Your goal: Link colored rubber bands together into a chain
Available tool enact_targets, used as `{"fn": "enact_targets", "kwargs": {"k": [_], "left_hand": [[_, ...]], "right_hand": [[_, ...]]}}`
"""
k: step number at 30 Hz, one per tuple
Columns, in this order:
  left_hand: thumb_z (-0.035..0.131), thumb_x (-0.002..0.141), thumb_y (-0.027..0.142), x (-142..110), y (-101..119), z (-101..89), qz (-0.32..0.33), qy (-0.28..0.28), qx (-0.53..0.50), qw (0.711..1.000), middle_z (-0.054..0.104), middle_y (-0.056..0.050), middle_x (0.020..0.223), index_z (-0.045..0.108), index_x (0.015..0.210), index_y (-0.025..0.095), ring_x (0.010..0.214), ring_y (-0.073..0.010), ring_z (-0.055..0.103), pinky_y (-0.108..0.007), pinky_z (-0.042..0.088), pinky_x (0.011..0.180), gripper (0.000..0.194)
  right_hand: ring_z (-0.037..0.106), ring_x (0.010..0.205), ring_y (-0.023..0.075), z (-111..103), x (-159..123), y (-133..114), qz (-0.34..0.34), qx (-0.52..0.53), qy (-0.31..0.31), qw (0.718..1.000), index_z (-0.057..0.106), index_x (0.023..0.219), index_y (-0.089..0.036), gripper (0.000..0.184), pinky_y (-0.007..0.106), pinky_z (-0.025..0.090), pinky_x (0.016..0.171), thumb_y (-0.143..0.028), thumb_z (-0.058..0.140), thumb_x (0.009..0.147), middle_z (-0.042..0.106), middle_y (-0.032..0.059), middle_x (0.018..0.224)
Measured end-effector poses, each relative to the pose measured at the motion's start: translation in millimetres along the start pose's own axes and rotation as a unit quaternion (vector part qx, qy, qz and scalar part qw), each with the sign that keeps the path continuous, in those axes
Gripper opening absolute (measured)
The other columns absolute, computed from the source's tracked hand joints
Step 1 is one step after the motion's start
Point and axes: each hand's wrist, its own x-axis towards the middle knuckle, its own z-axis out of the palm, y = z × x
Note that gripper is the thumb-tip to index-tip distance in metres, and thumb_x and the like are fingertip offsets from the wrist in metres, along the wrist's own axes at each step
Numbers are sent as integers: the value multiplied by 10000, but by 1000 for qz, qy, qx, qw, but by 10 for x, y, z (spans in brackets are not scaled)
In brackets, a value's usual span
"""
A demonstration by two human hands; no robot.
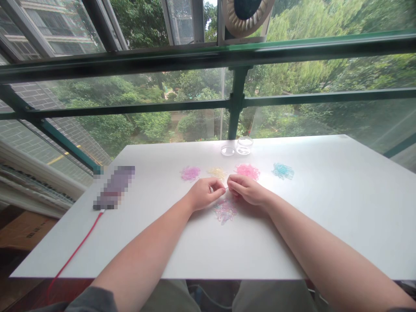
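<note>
My left hand (208,193) and my right hand (246,189) meet almost fingertip to fingertip above the middle of the white table (146,255). Both pinch, and a thin pinkish piece, perhaps a small rubber band, shows in the narrow gap between them. Just below lies a mixed pile of small, thin, translucent bands (225,211) in several colours. Beyond the hands, sorted by colour, are a purple pile (190,173), a yellow pile (216,173), a pink pile (247,170) and a teal pile (283,170). My right hand partly covers the pink pile's near edge.
A clear round jar (244,146) stands at the table's far edge, its clear lid (228,151) beside it. On the left lies a pixelated dark flat object (114,187) with a red cable (78,249) running off the front edge. Green window rails (201,105) rise behind.
</note>
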Motion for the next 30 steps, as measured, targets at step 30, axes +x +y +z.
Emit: {"fn": "enact_targets", "kwargs": {"k": [30], "left_hand": [[546, 694, 300, 79, -32, -57, 21, 205, -237, 949, 470, 22, 570, 484, 631, 159, 576, -96, 430, -239, 373, 589, 167]], "right_hand": [[472, 519, 96, 28, 0, -12, -34, 10, 17, 999, 413, 711, -196, 189, 233, 394, 500, -312, 447, 855, 443, -39, 597]]}}
